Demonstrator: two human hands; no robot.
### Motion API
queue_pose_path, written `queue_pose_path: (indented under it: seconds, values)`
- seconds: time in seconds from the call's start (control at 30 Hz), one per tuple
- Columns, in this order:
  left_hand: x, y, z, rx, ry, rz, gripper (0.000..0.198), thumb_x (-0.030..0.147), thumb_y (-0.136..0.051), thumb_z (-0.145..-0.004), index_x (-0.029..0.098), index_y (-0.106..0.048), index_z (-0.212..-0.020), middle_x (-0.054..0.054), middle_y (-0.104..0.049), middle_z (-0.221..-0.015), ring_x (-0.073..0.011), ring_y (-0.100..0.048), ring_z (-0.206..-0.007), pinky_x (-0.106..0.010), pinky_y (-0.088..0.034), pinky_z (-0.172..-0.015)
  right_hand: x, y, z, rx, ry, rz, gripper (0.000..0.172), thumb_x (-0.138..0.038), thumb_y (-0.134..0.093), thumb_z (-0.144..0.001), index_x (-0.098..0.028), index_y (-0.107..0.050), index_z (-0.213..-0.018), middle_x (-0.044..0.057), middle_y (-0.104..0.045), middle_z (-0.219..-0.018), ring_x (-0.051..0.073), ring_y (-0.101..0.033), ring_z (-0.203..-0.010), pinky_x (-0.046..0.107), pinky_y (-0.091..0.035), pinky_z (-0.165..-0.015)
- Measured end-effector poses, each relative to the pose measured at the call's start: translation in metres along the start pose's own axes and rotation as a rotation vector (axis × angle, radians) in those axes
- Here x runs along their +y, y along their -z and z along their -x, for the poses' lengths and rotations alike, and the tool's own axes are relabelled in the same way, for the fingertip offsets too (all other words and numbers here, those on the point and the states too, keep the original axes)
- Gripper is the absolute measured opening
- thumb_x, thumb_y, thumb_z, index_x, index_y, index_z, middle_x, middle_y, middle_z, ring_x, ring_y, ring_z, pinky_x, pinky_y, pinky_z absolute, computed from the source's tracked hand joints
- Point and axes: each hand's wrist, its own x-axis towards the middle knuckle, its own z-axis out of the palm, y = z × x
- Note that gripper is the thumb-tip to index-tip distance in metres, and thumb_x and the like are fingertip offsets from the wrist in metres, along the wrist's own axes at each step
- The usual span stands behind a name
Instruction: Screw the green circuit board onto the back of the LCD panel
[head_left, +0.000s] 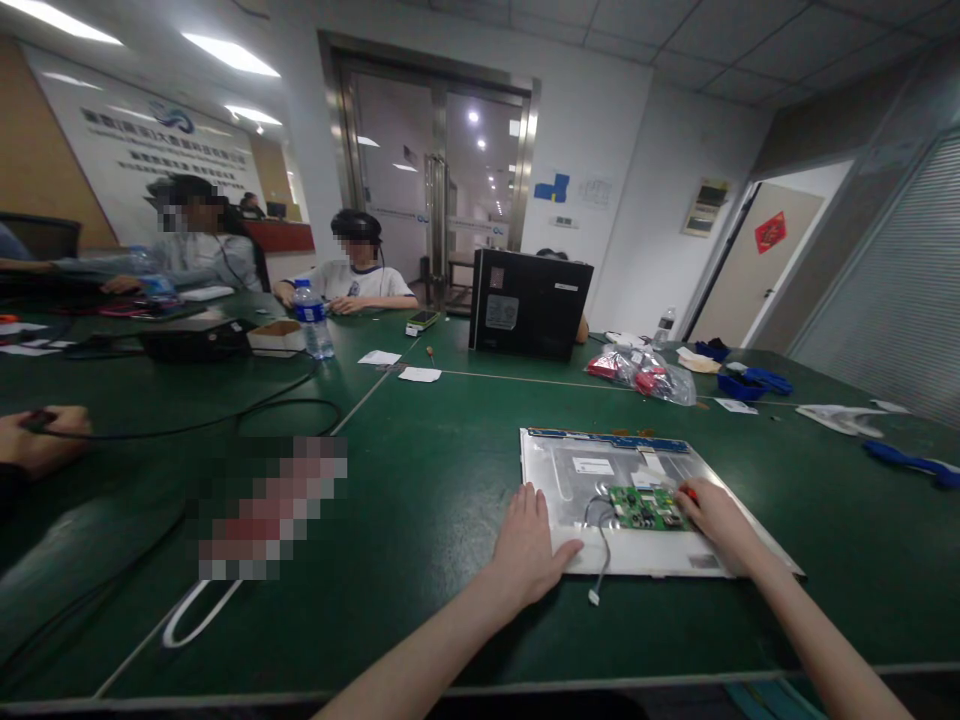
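Note:
A flat silver display panel [559, 512] lies on the green table in front of me, its back facing up. On its middle sits a green circuit board [645, 508], from which a grey cable [606, 548] runs down past the panel's near edge to a white plug. My left hand [529, 540] rests flat at the panel's left edge, fingers stretched out and thumb apart. At the board's right end, my right hand [716, 520] is closed around a small red-handled tool [691, 493]; its tip is hidden.
Beyond the panel stand a black computer case [532, 305] and a plastic bag with red items [645, 372]. Blue trays [741, 385] are at the right. To the left are black cables [285, 405], a water bottle [312, 320] and another person's hand [56, 440]. People sit across the table.

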Motion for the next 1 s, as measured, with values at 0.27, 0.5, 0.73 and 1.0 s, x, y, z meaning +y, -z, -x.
queue_pose_path:
  seconds: [0.27, 0.5, 0.73, 1.0]
  values:
    - [0.012, -0.013, -0.009, -0.014, -0.071, 0.064, 0.086, 0.061, -0.037, -0.085, -0.006, -0.031, -0.139, -0.027, -0.022, -0.147, -0.0359, -0.020, -0.138, -0.044, -0.021, -0.113, 0.003, 0.000, -0.017, -0.073, -0.044, 0.095, 0.030, -0.031, -0.039, -0.091, -0.018, -0.059, -0.074, 0.010, -0.068, -0.076, 0.022, -0.064, -0.074, 0.028, -0.041, -0.065]
    - [0.020, -0.021, -0.018, 0.008, -0.093, 0.063, 0.085, 0.062, -0.036, -0.085, -0.005, -0.034, -0.137, -0.026, -0.026, -0.147, -0.0370, -0.021, -0.138, -0.047, -0.021, -0.112, 0.019, 0.001, -0.020, -0.108, 0.007, 0.133, 0.025, -0.025, -0.038, -0.090, -0.017, -0.060, -0.080, 0.010, -0.068, -0.078, 0.022, -0.063, -0.075, 0.028, -0.040, -0.066]
    - [0.029, -0.028, -0.026, 0.005, -0.110, 0.064, 0.087, 0.062, -0.036, -0.085, -0.007, -0.033, -0.137, -0.027, -0.025, -0.146, -0.0375, -0.021, -0.138, -0.046, -0.020, -0.113, 0.039, 0.000, -0.018, -0.124, 0.007, 0.188, 0.020, -0.020, -0.038, -0.090, -0.016, -0.058, -0.091, 0.011, -0.067, -0.088, 0.021, -0.062, -0.075, 0.028, -0.037, -0.061]
    - [0.042, -0.036, -0.039, -0.007, -0.169, 0.097, 0.090, 0.066, -0.031, -0.084, -0.007, -0.032, -0.137, -0.027, -0.026, -0.147, -0.0374, -0.020, -0.138, -0.047, -0.019, -0.112, 0.057, 0.002, -0.025, -0.060, -0.048, 0.229, 0.025, -0.017, -0.040, -0.088, -0.013, -0.060, -0.102, 0.015, -0.066, -0.097, 0.022, -0.062, -0.081, 0.029, -0.040, -0.068]
